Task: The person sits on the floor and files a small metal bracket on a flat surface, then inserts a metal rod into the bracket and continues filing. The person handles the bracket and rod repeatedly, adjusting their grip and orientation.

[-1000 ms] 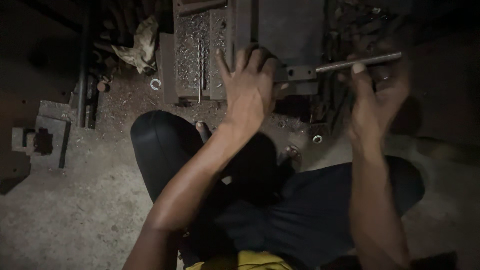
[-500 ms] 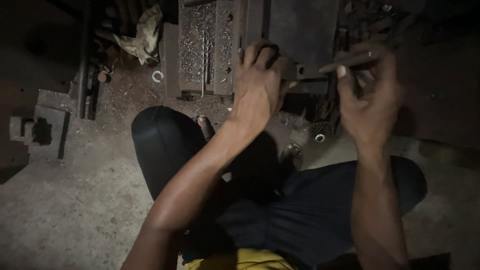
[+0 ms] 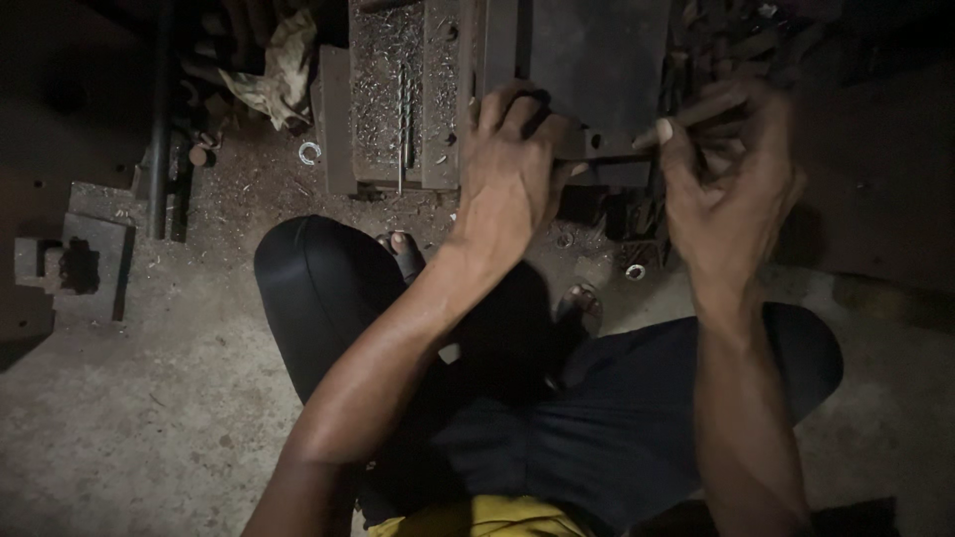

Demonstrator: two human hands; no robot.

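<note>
From the head camera, the left hand [image 3: 512,169] lies palm down with its fingers curled over the near edge of a dark metal block [image 3: 587,60], gripping it. Just to its right, the right hand [image 3: 731,184] is closed around a thin metal rod [image 3: 696,111] (its tip angles up and away from the fist). Left of the left hand sits a grooved steel plate [image 3: 398,89] strewn with shavings, with a small metal ring [image 3: 309,152] and a crumpled rag [image 3: 279,70] farther left.

- A rough metal workshop at floor level.
- Steel blocks [image 3: 597,60] strewn with metal shavings [image 3: 398,60].
- Loose washers [image 3: 309,152] and an oily rag [image 3: 274,70] on the gritty concrete floor [image 3: 119,418].
</note>
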